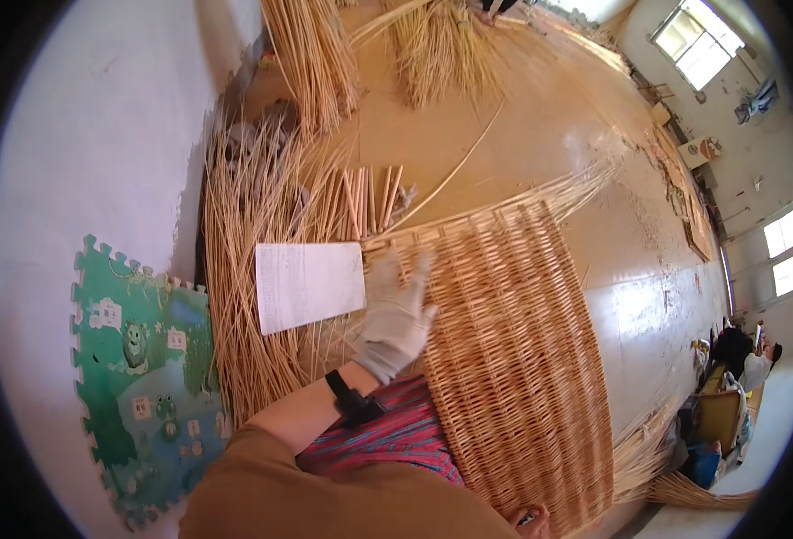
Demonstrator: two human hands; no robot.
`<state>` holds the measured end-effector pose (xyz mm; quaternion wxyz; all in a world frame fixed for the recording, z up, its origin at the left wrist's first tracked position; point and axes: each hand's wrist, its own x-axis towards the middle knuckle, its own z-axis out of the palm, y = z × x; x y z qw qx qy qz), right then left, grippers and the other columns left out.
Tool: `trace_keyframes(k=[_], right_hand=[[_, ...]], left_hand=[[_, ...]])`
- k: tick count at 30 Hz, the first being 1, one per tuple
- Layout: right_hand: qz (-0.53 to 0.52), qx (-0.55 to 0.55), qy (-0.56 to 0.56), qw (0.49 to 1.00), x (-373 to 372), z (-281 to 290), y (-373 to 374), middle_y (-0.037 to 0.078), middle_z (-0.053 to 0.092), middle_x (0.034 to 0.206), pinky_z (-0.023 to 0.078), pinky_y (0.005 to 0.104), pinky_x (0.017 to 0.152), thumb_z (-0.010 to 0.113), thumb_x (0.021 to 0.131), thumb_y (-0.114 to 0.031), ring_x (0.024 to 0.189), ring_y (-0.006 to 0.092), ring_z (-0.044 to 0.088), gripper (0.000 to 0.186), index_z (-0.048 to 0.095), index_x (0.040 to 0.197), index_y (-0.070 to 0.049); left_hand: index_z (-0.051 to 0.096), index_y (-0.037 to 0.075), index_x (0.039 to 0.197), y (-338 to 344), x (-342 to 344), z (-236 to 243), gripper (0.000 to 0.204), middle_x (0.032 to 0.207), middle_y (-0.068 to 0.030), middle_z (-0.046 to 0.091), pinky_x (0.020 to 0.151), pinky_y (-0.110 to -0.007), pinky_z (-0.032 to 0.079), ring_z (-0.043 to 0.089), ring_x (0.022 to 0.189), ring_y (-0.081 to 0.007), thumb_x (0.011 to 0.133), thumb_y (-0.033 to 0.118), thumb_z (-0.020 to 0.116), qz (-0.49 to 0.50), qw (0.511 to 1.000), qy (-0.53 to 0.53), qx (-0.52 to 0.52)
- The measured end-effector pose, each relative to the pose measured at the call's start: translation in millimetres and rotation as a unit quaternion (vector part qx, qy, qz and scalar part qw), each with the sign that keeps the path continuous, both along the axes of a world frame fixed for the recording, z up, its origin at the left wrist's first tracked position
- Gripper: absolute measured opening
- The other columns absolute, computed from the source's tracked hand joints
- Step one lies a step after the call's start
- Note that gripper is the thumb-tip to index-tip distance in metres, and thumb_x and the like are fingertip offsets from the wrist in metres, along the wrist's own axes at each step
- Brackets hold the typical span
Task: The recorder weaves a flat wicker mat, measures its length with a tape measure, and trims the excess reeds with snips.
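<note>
Brown shirt (342, 503), wicker panel (522, 359), partly under left grip (396, 319)

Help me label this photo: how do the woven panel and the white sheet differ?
The woven panel is golden brown and coarsely ribbed; the white sheet looks smooth. The panel is far larger than the sheet. Loose stalks jut from the panel's far edge, while the sheet's edges look clean. Both are roughly four-sided.

Green jigsaw-edged mat (149, 373), white wall (100, 117), bright window (699, 43), blue cloth (756, 101)
</note>
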<state>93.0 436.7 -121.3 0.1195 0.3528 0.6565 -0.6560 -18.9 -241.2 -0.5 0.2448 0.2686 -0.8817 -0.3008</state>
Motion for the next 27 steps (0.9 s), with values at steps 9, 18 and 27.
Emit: trace_keyframes(k=[9,18,27], right_hand=[[0.268,0.558,0.216,0.755,-10.1,101.9,-161.8,0.012,0.064,0.095,0.053,0.0409,0.083,0.065,0.097,-0.019,0.093,0.0285,0.062,0.029,0.061,0.124,-0.009],[0.276,0.61,0.103,0.736,-17.8,107.0,-171.5,0.008,0.055,0.088,0.04,0.0442,0.09,0.062,0.091,-0.022,0.085,0.0279,0.051,0.023,0.054,0.107,-0.008],[0.195,0.681,0.195,0.678,-8.5,92.8,-193.4,0.012,0.052,0.091,0.042,0.0444,0.081,0.058,0.091,-0.018,0.087,0.0301,0.049,0.022,0.059,0.109,-0.005]], left_hand=[[0.042,0.026,0.158,128.0,-12.6,-6.7,0.075,0.165,-0.016,0.03,0.128,-0.048,0.018,0.021,0.155,-0.0373,0.091,0.04,0.073,-0.585,0.806,-0.01,0.092],[0.046,0.032,0.153,159.2,-9.3,-48.3,0.078,0.172,-0.0105,0.017,0.13,-0.05,0.008,0.01,0.16,-0.0345,0.084,0.056,0.072,-0.689,0.724,-0.029,-0.016],[0.051,0.028,0.15,160.9,-8.9,-54.7,0.077,0.172,-0.0108,0.02,0.13,-0.049,0.009,0.012,0.16,-0.0337,0.08,0.052,0.077,-0.685,0.729,-0.009,0.001]])
